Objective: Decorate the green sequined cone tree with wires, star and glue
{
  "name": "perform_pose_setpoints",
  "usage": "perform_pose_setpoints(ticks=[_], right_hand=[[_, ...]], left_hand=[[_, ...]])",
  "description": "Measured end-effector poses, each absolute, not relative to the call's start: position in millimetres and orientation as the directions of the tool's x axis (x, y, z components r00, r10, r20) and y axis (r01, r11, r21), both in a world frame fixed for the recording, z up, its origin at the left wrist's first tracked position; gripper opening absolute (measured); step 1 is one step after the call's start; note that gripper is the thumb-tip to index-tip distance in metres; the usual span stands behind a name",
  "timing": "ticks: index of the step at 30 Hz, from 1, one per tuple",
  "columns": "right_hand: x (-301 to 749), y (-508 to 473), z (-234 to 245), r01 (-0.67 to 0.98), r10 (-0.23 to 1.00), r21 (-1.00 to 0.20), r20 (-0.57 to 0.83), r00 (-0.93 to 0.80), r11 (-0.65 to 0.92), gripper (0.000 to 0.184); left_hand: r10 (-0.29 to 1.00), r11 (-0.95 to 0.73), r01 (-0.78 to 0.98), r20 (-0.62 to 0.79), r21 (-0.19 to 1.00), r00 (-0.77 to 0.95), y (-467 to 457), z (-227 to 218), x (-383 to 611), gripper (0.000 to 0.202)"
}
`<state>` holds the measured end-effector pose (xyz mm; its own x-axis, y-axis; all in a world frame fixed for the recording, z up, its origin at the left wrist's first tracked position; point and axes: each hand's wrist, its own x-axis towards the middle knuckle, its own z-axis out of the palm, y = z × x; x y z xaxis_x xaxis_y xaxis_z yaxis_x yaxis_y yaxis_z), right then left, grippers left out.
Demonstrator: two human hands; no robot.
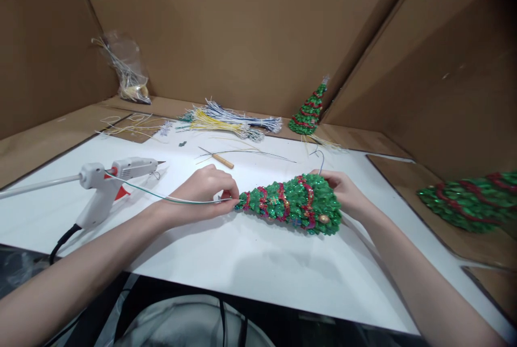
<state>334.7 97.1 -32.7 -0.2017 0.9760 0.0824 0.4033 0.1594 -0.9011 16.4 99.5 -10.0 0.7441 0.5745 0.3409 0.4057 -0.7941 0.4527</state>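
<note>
A green glittery miniature Christmas tree point(291, 204) with red garlands lies sideways above the white board, its narrow tip pointing left. My right hand point(337, 188) grips its wide base from behind; most of those fingers are hidden by the tree. A blue wire point(322, 162) sticks up beside that hand. At the tip, my left hand point(212, 191) is closed in a pinch on a thin green and white wire point(177, 200). The wire runs back over the left wrist toward the glue gun. Whether the left fingertips also press on the tree's tip, I cannot tell.
A white glue gun point(117, 174) stands left with its cord. Behind lie a wooden-handled awl point(223, 160), wire bundles point(226, 120) and loose yellow wires point(133, 126). One tree point(309, 112) stands at the back, another point(468, 201) at right. A plastic bag point(131, 72) leans in the corner.
</note>
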Motion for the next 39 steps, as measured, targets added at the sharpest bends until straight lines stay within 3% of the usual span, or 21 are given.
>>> perform_pose_setpoints(ticks=[11,24,39], right_hand=[[331.4,95.9,-29.0,0.407,0.981,-0.904,0.061,-0.184,0.132,0.022],[329.9,95.1,-26.7,0.371,0.983,-0.923,0.033,-0.179,0.098,0.025],[330.4,94.9,-28.3,0.416,0.986,-0.903,0.044,-0.163,0.109,0.031]], left_hand=[[0.481,-0.873,0.374,0.428,0.313,0.765,96.9,-10.1,17.1,0.015],[0.491,-0.860,0.363,0.392,0.358,0.778,96.6,-10.1,14.7,0.013],[0.443,-0.895,0.350,0.448,0.277,0.777,97.9,-13.2,17.8,0.014]])
